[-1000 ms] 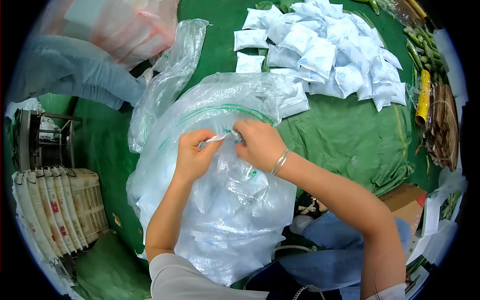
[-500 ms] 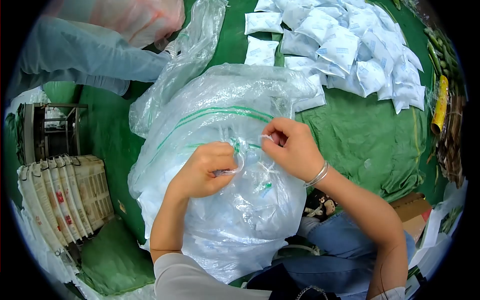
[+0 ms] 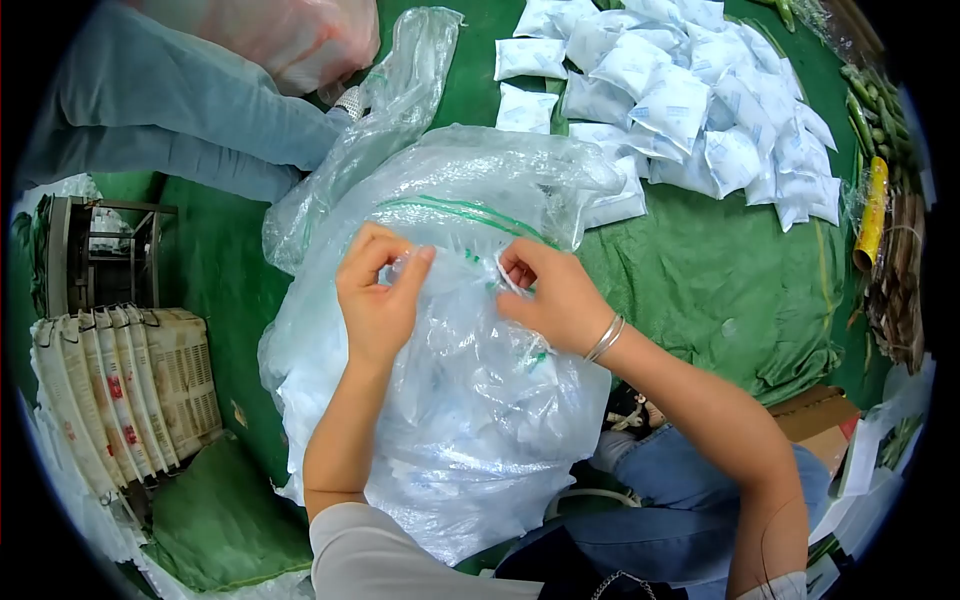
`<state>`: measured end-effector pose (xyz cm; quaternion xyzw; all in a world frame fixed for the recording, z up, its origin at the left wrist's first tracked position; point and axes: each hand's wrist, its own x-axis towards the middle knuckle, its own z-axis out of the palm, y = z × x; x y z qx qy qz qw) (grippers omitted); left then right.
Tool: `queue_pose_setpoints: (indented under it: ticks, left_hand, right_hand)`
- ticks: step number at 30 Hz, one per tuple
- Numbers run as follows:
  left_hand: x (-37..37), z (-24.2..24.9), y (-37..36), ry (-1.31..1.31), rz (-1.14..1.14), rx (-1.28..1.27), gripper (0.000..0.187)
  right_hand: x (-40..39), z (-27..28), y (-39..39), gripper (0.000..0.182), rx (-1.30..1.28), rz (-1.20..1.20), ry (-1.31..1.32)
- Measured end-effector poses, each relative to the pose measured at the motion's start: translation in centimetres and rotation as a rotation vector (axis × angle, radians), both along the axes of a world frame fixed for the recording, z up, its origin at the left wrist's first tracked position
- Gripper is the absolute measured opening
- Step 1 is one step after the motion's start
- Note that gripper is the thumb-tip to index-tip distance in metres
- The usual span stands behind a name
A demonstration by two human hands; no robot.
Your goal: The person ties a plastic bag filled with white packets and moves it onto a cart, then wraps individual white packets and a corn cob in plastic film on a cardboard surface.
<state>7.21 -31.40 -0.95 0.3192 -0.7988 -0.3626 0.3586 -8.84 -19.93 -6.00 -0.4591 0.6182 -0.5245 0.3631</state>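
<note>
A large clear plastic bag with green stripes bulges in front of me, with whitish packs showing through it. Over its upper left part is my left hand, the thumb and fingertips close together on a bit of clear plastic. My right hand, with silver bangles at the wrist, is closed on a thin white strip over the bag's upper middle. The two hands are apart.
White packs lie heaped at the upper right, beside a green sack. Another person's legs are at the upper left. Stacked woven baskets and a metal frame stand left. A yellow roll lies far right.
My left hand has moved up and left and turned upright, away from the bag's gathered part. The right hand has shifted slightly left. The other person's legs have moved a little.
</note>
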Motion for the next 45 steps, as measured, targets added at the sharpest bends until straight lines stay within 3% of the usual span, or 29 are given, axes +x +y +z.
queue_pose_setpoints:
  ticks: [3,5,8,10,11,13,14,16,20,22,24,26,31,33,42,45]
  left_hand:
    - [-0.2,0.2,0.1,-0.022,0.127,-0.046,0.014]
    - [-0.5,0.2,-0.1,-0.012,0.164,-0.094,0.014]
    - [-0.9,0.3,-0.3,-0.008,0.195,-0.077,0.013]
    - [-1.2,1.2,-0.1,-0.011,0.311,-0.339,0.010]
    - [-1.2,1.3,0.5,-0.006,0.310,-0.347,0.010]
    - [-1.5,1.2,2.2,-0.055,-0.046,-0.373,0.009]
    - [-2.3,1.4,2.5,-0.049,-0.051,-0.382,0.009]
    - [-3.3,2.1,3.2,-0.230,-0.189,-0.141,0.010]
    - [-3.3,2.3,0.1,-0.555,-0.260,-0.161,0.014]
    - [-3.4,3.4,-0.4,-0.743,-0.341,0.116,0.017]
    - [-3.1,3.7,-0.8,-0.758,-0.371,0.077,0.018]
    - [-3.0,3.8,-0.6,-0.772,-0.397,0.030,0.020]
    - [-4.4,4.0,1.3,-0.670,-0.504,-0.517,0.016]
    - [-4.3,2.2,1.0,-0.864,-0.515,-0.368,0.013]
    - [-7.2,2.9,1.7,-1.326,-0.435,-0.255,0.022]
    - [-6.1,0.6,1.7,-1.107,-0.344,-0.394,0.023]
  right_hand:
    - [-0.3,1.3,0.0,0.022,0.174,0.059,-0.014]
    - [0.0,2.0,-0.1,0.022,0.329,0.132,0.223]
    - [-0.6,0.9,-0.2,0.024,0.188,0.145,0.240]
    - [-1.6,0.4,-0.7,0.025,0.174,0.153,0.174]
    - [-2.2,0.0,-1.0,0.026,0.174,0.158,0.108]
    - [-3.1,-1.3,-1.9,0.028,0.187,0.152,-0.011]
    - [-3.7,-1.7,-2.4,0.029,0.235,0.155,-0.160]
    - [-3.7,-0.7,-2.5,0.030,0.285,0.116,-0.471]
    - [-2.0,-1.0,-0.2,0.026,0.112,0.152,-0.363]
    - [-1.1,0.4,1.3,0.023,0.111,0.171,-0.253]
    - [-0.6,1.3,2.3,0.020,0.097,0.185,-0.085]
    - [-0.2,1.7,2.5,0.021,0.074,0.158,-0.076]
    - [-0.2,1.4,2.2,0.022,0.067,0.123,-0.096]
    - [0.0,1.0,2.0,0.023,0.108,0.107,0.005]
    - [-1.1,0.2,0.7,0.021,0.155,0.103,-0.149]
    - [-1.7,-2.7,-1.0,0.018,0.065,0.010,-0.127]
